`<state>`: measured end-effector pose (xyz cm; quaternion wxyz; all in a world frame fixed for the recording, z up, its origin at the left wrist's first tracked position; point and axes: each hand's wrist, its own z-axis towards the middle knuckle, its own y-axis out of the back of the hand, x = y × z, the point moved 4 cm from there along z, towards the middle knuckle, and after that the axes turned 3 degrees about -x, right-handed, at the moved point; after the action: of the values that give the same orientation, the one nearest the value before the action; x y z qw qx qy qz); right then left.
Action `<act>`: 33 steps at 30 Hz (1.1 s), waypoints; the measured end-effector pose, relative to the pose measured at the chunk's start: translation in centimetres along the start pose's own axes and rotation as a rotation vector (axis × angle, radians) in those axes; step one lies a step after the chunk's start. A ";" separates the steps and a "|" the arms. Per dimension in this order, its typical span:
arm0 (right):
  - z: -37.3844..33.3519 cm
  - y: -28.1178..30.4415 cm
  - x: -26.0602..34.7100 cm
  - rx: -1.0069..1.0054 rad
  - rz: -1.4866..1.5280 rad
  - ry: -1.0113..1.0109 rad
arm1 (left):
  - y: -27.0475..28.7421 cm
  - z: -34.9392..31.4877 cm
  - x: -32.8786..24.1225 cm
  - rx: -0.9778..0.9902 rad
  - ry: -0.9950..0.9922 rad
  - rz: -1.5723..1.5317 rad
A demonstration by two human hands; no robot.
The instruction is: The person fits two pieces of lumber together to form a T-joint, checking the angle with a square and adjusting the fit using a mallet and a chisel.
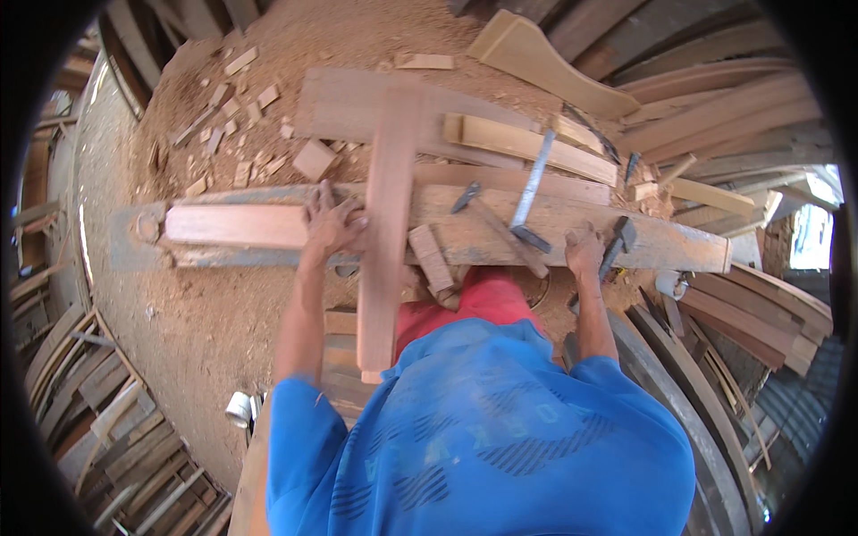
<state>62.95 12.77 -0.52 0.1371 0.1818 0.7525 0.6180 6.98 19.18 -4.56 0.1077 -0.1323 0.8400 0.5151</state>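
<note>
My left hand [332,223] lies flat, fingers spread, on a long reddish plank [234,225] where it meets a narrower reddish board [386,232] crossing it toward me. Both rest on a thick, worn wooden beam [679,246] that serves as a bench. My right hand [585,248] is closed at the beam's near edge, around the handle of a dark-headed hammer [623,234]. Between the hands lie a small wood block [431,259], a chisel [465,196] and a steel square [533,189].
Sawdust and several wood offcuts [234,98] cover the ground beyond the beam. Curved planks [715,98] are stacked at the right and far side, and more timber [107,420] at the lower left. A small metal can [239,408] stands by my left elbow.
</note>
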 end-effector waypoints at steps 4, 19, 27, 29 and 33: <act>1.8 1.0 -8.5 0.042 -0.218 -0.437 | -0.5 0.4 0.2 -0.031 -0.004 0.036; -4.2 -0.7 -9.3 -0.024 0.751 -0.396 | 0.2 0.2 0.5 0.060 0.026 0.075; -13.4 1.1 14.5 0.516 1.791 -0.340 | 0.7 0.9 -0.8 0.107 0.006 0.113; -15.2 0.1 17.7 0.655 1.735 -0.376 | 0.3 0.8 -0.3 0.100 0.001 0.118; -18.8 -2.6 22.8 0.791 1.652 -0.405 | 0.2 0.7 0.0 0.095 0.006 0.100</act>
<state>34.09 5.89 1.05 -0.2886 0.7960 0.5023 0.1755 6.98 19.91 -4.70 0.0855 -0.0866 0.8695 0.4787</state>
